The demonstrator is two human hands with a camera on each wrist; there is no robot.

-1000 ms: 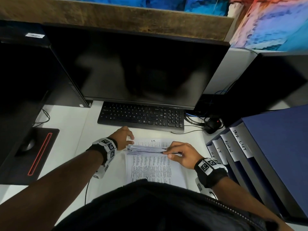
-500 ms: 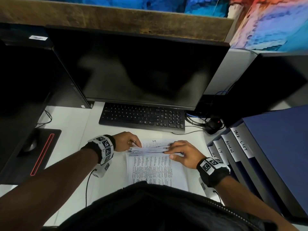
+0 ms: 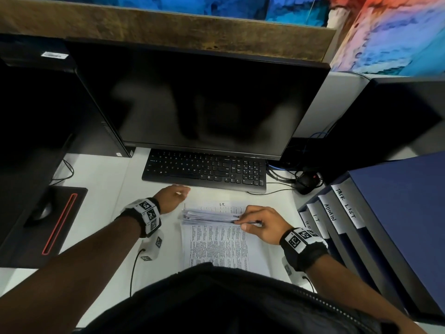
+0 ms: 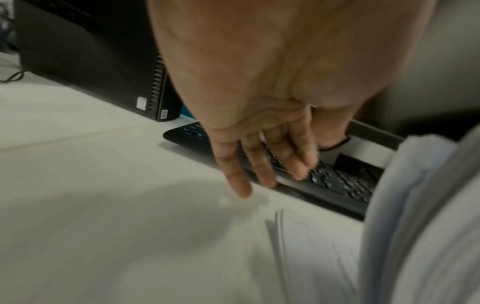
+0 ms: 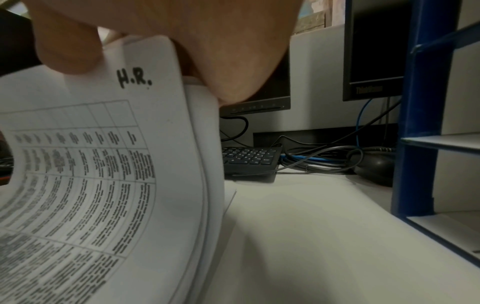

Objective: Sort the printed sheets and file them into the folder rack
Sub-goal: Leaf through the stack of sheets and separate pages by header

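White sheets (image 3: 212,214) pinched by right hand (image 3: 261,222); left hand (image 3: 172,195), fingers (image 4: 235,174) relaxed, should steady the desk (image 3: 101,179) pile while sorting by heading.

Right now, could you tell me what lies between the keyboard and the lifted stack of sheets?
In the head view, a flat sheet marked I.T. lies on the desk between the keyboard and the stack that the right hand holds up.

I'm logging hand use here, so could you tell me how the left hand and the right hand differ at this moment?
The left hand is open, fingers straight, holding nothing; the right hand pinches the lifted edge of the printed sheets. The left hand is beside the sheets near the keyboard; the right is on them. Both wear tagged wristbands.
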